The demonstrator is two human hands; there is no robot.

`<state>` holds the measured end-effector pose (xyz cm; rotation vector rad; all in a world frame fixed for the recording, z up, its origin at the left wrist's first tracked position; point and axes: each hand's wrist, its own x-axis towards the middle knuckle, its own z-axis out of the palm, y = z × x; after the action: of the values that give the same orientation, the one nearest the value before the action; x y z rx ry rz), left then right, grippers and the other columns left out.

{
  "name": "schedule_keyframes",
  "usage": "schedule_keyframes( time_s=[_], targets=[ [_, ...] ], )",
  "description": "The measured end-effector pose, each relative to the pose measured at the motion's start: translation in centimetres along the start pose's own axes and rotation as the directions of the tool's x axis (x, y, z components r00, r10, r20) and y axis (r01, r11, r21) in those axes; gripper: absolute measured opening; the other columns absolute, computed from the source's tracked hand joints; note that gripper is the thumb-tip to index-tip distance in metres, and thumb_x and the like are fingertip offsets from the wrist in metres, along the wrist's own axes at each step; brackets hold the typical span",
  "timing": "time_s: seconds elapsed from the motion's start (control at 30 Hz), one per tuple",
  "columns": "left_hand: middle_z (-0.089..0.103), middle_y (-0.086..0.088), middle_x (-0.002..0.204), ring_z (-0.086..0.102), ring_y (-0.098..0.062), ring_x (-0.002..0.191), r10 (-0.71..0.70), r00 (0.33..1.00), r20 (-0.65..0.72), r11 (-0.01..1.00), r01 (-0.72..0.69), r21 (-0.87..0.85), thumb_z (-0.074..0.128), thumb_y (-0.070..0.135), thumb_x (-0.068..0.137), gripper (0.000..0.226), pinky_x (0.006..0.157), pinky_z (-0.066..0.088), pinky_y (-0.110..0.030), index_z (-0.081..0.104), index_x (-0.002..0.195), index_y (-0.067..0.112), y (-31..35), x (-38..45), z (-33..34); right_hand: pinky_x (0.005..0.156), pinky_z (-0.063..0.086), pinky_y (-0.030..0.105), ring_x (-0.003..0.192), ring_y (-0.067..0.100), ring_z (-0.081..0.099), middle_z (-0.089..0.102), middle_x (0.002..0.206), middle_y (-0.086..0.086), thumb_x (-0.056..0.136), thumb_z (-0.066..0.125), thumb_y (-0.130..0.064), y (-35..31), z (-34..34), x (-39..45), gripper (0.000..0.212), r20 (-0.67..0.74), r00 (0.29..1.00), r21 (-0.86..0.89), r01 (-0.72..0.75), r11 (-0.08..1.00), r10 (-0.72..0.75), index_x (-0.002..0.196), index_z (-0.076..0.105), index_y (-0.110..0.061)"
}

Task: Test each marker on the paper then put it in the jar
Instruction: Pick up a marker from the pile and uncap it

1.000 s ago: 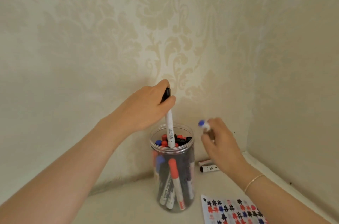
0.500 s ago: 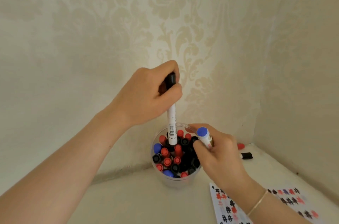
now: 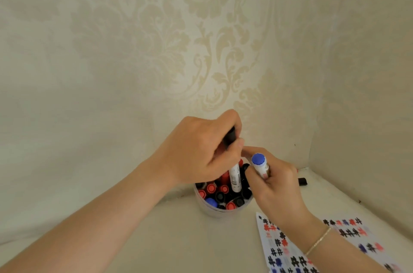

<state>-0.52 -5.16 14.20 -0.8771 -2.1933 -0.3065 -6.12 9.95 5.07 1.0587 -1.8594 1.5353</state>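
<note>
- While the black-capped marker is gripped near its top by the left hand, its lower end is already down inside the jar, among many other markers.
- A blue-capped marker is gripped upright by the right hand, just beside the jar's rim.
- Both markers are judged light, stiff and a bit smooth, so the middle of the barrel is best held.
- The paper is partly covered by the right arm, and its marks are blurred.
</note>
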Motion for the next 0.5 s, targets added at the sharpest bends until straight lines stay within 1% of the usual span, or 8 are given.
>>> schedule_keyframes(
  time_s=[0.03,0.1,0.2,0.27,0.37,0.4,0.43,0.5],
  targets=[
    [0.039,0.011,0.048,0.036,-0.013,0.042,0.016,1.000,0.014,0.999,-0.016,0.038,0.046,0.023,0.088,0.008,0.041,0.026,-0.013,0.039,0.085,0.020,0.1,0.1,-0.1,0.048,0.026,0.003,0.045,0.000,0.041,0.050,0.056,-0.026,0.079,0.048,-0.001,-0.4,0.1,0.0,0.036,0.011,1.000,-0.001,0.025,1.000,-0.025,0.095,0.066,-0.027],
    [0.033,0.014,0.049,0.033,-0.013,0.044,0.061,0.997,0.054,0.993,-0.066,0.094,0.046,0.024,0.088,0.009,0.040,0.025,-0.013,0.040,0.085,0.018,0.5,0.4,-0.2,0.049,0.025,0.003,0.046,0.000,0.039,0.048,0.056,-0.026,0.080,0.047,-0.003,-0.9,0.0,0.2,0.049,0.023,0.998,0.009,0.063,0.998,-0.063,0.087,0.053,-0.051],
    [0.033,0.013,0.050,0.030,-0.011,0.040,0.147,0.982,0.121,0.970,-0.167,0.175,0.046,0.024,0.088,0.011,0.037,0.026,-0.020,0.042,0.084,0.015,1.1,0.9,-0.2,0.049,0.023,0.005,0.045,0.002,0.033,0.043,0.053,-0.023,0.080,0.050,0.006,-0.4,-0.2,0.0,0.064,0.022,0.998,0.019,0.060,0.998,-0.060,0.078,0.049,-0.058],
    [0.032,0.014,0.051,0.029,-0.010,0.038,0.146,0.980,0.136,0.959,-0.174,0.225,0.045,0.023,0.087,0.010,0.036,0.025,-0.020,0.041,0.084,0.015,1.1,1.2,-0.5,0.048,0.023,0.005,0.044,0.003,0.033,0.044,0.052,-0.022,0.080,0.050,0.005,0.0,-0.3,-0.3,0.060,0.002,0.999,0.013,0.046,0.999,-0.046,0.081,0.051,-0.054],
    [0.045,0.012,0.049,0.039,-0.010,0.035,0.013,0.992,0.124,0.974,-0.041,0.223,0.043,0.029,0.090,0.015,0.036,0.032,-0.020,0.045,0.086,0.015,0.5,1.6,-1.3,0.048,0.028,0.006,0.045,0.002,0.039,0.050,0.056,-0.021,0.077,0.046,-0.001,0.4,-0.2,-0.3,0.044,0.014,0.999,0.031,-0.053,0.998,0.053,0.099,0.061,-0.037],
    [0.048,0.011,0.051,0.042,-0.011,0.037,-0.038,0.990,0.137,0.976,0.007,0.219,0.041,0.034,0.091,0.017,0.038,0.033,-0.019,0.044,0.088,0.017,0.4,1.8,-1.4,0.052,0.032,0.006,0.051,0.000,0.046,0.055,0.063,-0.023,0.076,0.046,-0.002,0.3,-0.3,-0.1,0.044,0.024,0.997,0.047,-0.079,0.996,0.078,0.105,0.063,-0.030],
    [0.050,0.010,0.052,0.045,-0.011,0.040,-0.081,0.984,0.159,0.972,0.043,0.230,0.039,0.040,0.092,0.020,0.040,0.034,-0.017,0.043,0.090,0.020,0.2,1.9,-1.5,0.060,0.037,0.006,0.064,-0.002,0.055,0.061,0.076,-0.025,0.074,0.046,0.000,0.1,-0.4,0.2,0.046,0.025,0.997,0.060,-0.080,0.995,0.078,0.109,0.063,-0.025],
    [0.050,0.009,0.055,0.048,-0.010,0.044,-0.135,0.971,0.196,0.966,0.085,0.243,0.035,0.050,0.092,0.026,0.044,0.034,-0.017,0.040,0.093,0.024,0.0,2.0,-1.1,0.075,0.043,0.008,0.091,0.001,0.060,0.064,0.107,-0.015,0.070,0.048,0.000,-0.2,-0.8,0.8,0.045,0.018,0.996,0.115,-0.090,0.989,0.089,0.105,0.066,-0.022]
  ],
)
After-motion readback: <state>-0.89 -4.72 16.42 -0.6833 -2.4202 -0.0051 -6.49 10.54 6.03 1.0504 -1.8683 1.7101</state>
